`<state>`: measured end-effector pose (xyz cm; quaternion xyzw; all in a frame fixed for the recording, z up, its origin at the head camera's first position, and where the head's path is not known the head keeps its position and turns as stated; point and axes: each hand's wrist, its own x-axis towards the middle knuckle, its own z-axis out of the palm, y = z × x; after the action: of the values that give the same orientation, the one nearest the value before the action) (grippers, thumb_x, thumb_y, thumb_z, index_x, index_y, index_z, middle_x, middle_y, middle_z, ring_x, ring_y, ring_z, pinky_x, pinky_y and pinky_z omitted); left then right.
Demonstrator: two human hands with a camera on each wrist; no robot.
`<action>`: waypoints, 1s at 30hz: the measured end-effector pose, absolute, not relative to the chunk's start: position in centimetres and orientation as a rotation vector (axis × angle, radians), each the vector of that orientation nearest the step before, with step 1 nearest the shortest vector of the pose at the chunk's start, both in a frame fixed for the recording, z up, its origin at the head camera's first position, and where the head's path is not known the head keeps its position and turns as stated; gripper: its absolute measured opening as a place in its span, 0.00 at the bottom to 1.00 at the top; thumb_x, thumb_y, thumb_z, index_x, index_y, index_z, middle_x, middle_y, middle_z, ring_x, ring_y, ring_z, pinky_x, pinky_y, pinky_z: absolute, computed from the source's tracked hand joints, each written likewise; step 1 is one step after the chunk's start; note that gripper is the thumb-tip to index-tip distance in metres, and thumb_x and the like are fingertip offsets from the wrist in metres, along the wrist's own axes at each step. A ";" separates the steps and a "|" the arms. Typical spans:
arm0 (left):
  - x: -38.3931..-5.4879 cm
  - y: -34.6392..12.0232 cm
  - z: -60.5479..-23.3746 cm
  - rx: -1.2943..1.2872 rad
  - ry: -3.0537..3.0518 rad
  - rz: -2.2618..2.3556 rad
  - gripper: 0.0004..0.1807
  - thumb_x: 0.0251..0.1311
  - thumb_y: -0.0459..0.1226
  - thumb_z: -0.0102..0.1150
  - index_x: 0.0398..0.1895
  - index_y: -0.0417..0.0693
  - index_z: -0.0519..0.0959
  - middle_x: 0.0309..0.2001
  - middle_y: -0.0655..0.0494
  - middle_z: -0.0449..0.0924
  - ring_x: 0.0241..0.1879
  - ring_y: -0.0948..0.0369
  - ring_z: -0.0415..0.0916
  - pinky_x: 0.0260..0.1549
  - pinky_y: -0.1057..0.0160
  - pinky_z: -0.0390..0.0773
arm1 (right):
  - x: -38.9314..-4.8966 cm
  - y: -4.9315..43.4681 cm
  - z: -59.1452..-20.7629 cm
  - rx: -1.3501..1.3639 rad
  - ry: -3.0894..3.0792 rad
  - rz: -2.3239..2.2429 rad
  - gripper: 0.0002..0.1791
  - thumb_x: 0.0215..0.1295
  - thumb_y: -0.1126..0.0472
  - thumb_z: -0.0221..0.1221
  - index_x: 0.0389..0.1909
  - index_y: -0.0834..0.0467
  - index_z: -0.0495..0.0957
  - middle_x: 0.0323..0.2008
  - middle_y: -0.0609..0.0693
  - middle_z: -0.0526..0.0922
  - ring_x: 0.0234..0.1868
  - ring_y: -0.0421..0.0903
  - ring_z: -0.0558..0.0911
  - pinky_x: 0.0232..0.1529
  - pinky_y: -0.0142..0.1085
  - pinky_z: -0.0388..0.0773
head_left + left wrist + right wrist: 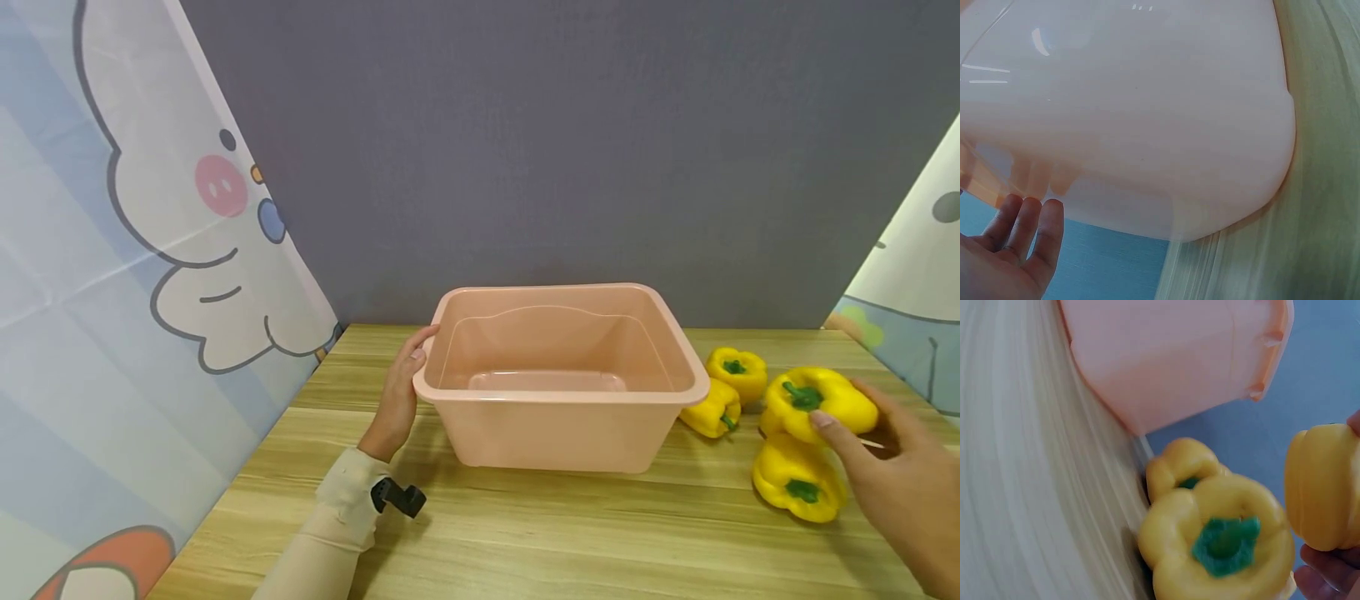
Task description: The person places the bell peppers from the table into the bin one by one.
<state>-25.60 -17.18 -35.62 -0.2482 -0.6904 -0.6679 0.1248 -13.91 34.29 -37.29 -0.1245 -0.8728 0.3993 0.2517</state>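
Observation:
At the left end of a pink plastic bin [547,429], my left hand [397,387] holds the rim. Its fingertips [1050,215] rest against the outer wall just under the rim in the left wrist view. My right hand [903,454] grips a yellow bell pepper [828,400] with a green stem, the thumb on its near side. The held pepper [1322,487] appears at the right edge of the right wrist view, raised beside the others. Below it lies another yellow bell pepper [795,479], with one more partly hidden behind. The bin's visible inside holds nothing.
Between the bin and my right hand lie two yellow bell peppers, one farther back [738,372] and one close against the bin [712,410]. All stand on a wood-grain table [525,533]. A grey wall [525,150] rises behind, with a cartoon-printed cloth [112,333] at left.

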 end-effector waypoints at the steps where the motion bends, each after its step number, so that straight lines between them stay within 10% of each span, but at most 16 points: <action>1: -25.6 -17.2 -35.6 -0.726 -2.013 -1.946 0.29 0.76 0.48 0.35 0.74 0.46 0.63 0.72 0.50 0.62 0.66 0.52 0.63 0.58 0.60 0.69 | -14.0 34.4 -37.4 -0.332 -2.378 1.107 0.41 0.73 0.47 0.56 0.80 0.53 0.51 0.68 0.72 0.65 0.40 0.19 0.64 0.31 0.14 0.65; 9: -25.6 -17.2 -35.7 -0.717 -2.014 -1.951 0.29 0.76 0.48 0.35 0.74 0.47 0.63 0.72 0.50 0.61 0.66 0.52 0.63 0.59 0.60 0.68 | -14.0 34.6 -37.9 -0.207 -2.264 1.325 0.31 0.73 0.53 0.58 0.75 0.52 0.64 0.45 0.27 0.72 0.39 0.22 0.74 0.33 0.16 0.73; 30: -25.7 -17.0 -35.6 -0.712 -2.011 -1.940 0.28 0.75 0.47 0.36 0.74 0.48 0.64 0.73 0.51 0.61 0.67 0.53 0.63 0.60 0.57 0.67 | -13.6 33.1 -37.2 -0.244 -2.314 1.275 0.35 0.72 0.51 0.59 0.76 0.53 0.61 0.40 0.21 0.70 0.37 0.21 0.72 0.33 0.14 0.69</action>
<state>-25.74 -17.05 -35.61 -0.2447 -0.6917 -0.6671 0.1287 -13.65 33.11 -37.20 -0.0894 -0.8463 0.4663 0.2415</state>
